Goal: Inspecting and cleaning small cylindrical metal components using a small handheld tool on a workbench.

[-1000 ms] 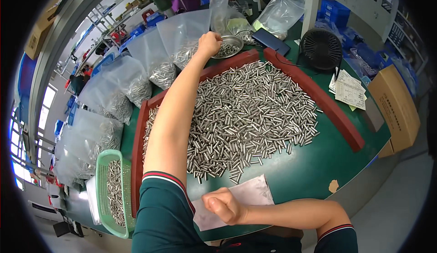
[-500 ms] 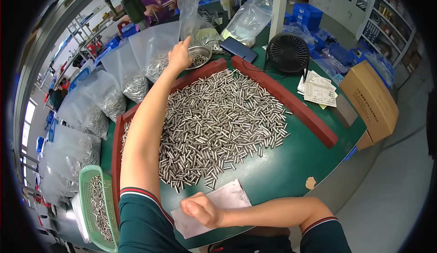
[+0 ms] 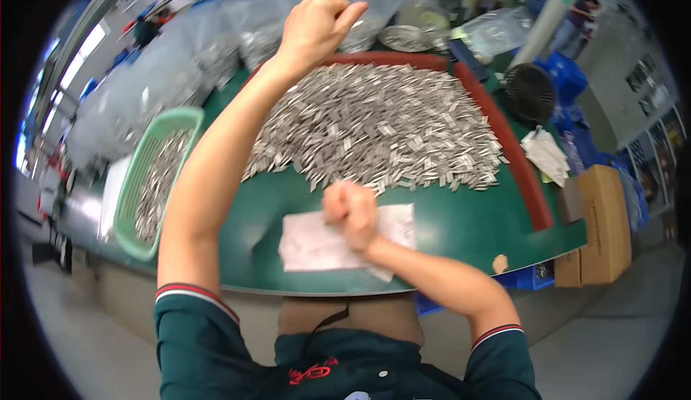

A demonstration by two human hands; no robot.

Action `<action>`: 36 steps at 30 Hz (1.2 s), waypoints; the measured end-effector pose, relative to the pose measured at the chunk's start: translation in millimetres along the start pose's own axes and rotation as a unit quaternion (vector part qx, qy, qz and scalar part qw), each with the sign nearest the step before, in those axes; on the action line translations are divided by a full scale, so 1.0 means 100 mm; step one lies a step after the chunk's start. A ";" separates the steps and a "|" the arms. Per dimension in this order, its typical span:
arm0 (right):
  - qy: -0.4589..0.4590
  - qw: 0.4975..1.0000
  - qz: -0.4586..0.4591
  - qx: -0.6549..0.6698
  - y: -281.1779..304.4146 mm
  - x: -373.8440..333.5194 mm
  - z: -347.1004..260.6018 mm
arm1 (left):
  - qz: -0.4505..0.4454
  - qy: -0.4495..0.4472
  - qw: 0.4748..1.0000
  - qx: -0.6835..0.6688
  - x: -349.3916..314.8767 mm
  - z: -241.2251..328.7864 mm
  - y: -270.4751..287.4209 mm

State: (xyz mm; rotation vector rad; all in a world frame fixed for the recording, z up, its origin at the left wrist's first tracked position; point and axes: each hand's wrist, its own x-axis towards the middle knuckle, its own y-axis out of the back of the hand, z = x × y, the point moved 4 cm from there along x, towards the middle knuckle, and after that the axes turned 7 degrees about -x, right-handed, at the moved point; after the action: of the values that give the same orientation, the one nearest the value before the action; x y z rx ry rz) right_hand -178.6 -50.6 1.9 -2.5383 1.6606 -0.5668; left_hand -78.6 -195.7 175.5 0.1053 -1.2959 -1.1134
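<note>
A wide pile of short silvery metal pins (image 3: 381, 123) covers the green tabletop (image 3: 248, 205). My left hand (image 3: 317, 31) is stretched out beyond the pile's far left edge, in front of the plastic bags. Its fingers are curled in and the thumb points right; whatever it may hold is hidden. My right hand (image 3: 351, 214) is closed in a fist, somewhat blurred, above a pale cloth or paper sheet (image 3: 309, 245) at the pile's near edge. What lies inside that fist does not show. A round metal dish (image 3: 405, 38) with pins stands to the right of my left hand.
Dark red bars (image 3: 507, 141) border the pile. A green basket of pins (image 3: 155, 184) stands at left, with clear bags of pins (image 3: 216, 58) behind it. A black fan (image 3: 529, 92), papers (image 3: 545, 155) and a cardboard box (image 3: 604, 220) are at right.
My left hand has come away from the metal dish, and its pointing finger has curled in. My right fist has moved toward the pile's near edge. The whole view has tilted and shifted.
</note>
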 end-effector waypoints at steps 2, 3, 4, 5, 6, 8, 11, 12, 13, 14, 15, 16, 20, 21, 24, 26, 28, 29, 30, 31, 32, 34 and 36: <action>-0.023 0.997 -0.018 0.072 -0.03 0.03 -0.05 | 0.005 0.008 1.000 -0.014 -0.43 -0.09 0.34; -0.020 0.996 -0.024 0.089 -0.07 0.03 -0.09 | 0.053 -0.085 0.995 -0.015 -0.69 -0.10 0.50; -0.021 0.993 -0.033 0.107 -0.07 0.04 -0.10 | 0.046 -0.092 0.995 0.010 -0.90 -0.14 0.62; -0.017 0.994 -0.038 0.102 -0.08 0.04 -0.12 | 0.038 -0.103 0.994 0.030 -1.10 -0.12 0.72; -0.021 0.993 -0.038 0.109 -0.08 0.04 -0.12 | -0.021 0.002 1.000 -0.015 -1.34 -0.16 0.77; -0.019 0.993 -0.038 0.109 -0.09 0.04 -0.13 | -0.061 0.096 0.990 -0.080 -1.74 -0.18 0.80; -0.029 0.994 -0.041 0.099 -0.11 0.03 -0.10 | -0.067 0.151 0.985 -0.058 -2.16 -0.31 0.75; -0.034 0.993 -0.038 0.108 -0.11 0.02 -0.09 | -0.075 0.152 0.984 -0.048 -2.23 -0.36 0.71; -0.039 0.992 -0.036 0.115 -0.11 0.01 -0.10 | -0.081 0.152 0.984 -0.040 -2.26 -0.38 0.66; -0.044 0.992 -0.030 0.111 -0.11 0.00 -0.10 | -0.080 0.140 0.986 -0.033 -2.27 -0.39 0.61; -0.045 0.993 -0.029 0.110 -0.10 0.00 -0.10 | -0.080 0.140 0.986 -0.035 -2.26 -0.43 0.58; -0.047 0.992 -0.028 0.114 -0.11 0.00 -0.09 | -0.099 0.140 0.985 -0.014 -2.25 -0.47 0.54; -0.062 0.990 -0.026 0.124 -0.09 0.01 -0.09 | -0.129 0.139 0.982 -0.002 -2.14 -0.50 0.39; -0.069 0.989 -0.022 0.127 -0.08 0.01 -0.08 | -0.145 0.157 0.977 -0.010 -2.12 -0.50 0.35; -0.074 0.988 -0.029 0.135 -0.10 0.03 -0.07 | -0.131 0.181 0.974 0.029 -2.20 -0.51 0.27; -0.074 0.987 -0.027 0.139 -0.10 0.03 -0.07 | -0.127 0.169 0.976 0.040 -2.24 -0.46 0.22; -0.075 0.986 -0.030 0.143 -0.07 0.06 -0.06 | -0.101 0.154 0.982 0.052 -2.23 -0.43 0.21; -0.075 0.986 -0.029 0.143 -0.08 0.06 -0.08 | -0.101 0.150 0.983 0.036 -2.23 -0.40 0.22; -0.075 0.986 -0.027 0.145 -0.08 0.05 -0.08 | -0.100 0.139 0.984 0.051 -2.24 -0.38 0.22; -0.075 0.986 -0.026 0.147 -0.07 0.05 -0.08 | -0.098 0.128 0.985 0.066 -2.26 -0.35 0.21; -0.074 0.986 -0.024 0.147 -0.06 0.05 -0.07 | -0.108 0.141 0.982 0.067 -2.28 -0.34 0.21; -0.076 0.985 -0.026 0.152 -0.06 0.06 -0.05 | -0.110 0.136 0.982 0.071 -2.30 -0.34 0.22; -0.078 0.984 -0.026 0.155 -0.06 0.06 -0.05 | -0.113 0.133 0.983 0.059 -2.33 -0.35 0.25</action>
State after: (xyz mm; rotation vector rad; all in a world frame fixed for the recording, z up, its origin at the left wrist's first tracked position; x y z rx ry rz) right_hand -173.0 -52.8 9.2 -2.3388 1.3403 -0.5635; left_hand -4.6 -38.0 14.9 0.4852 -1.1267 -1.1693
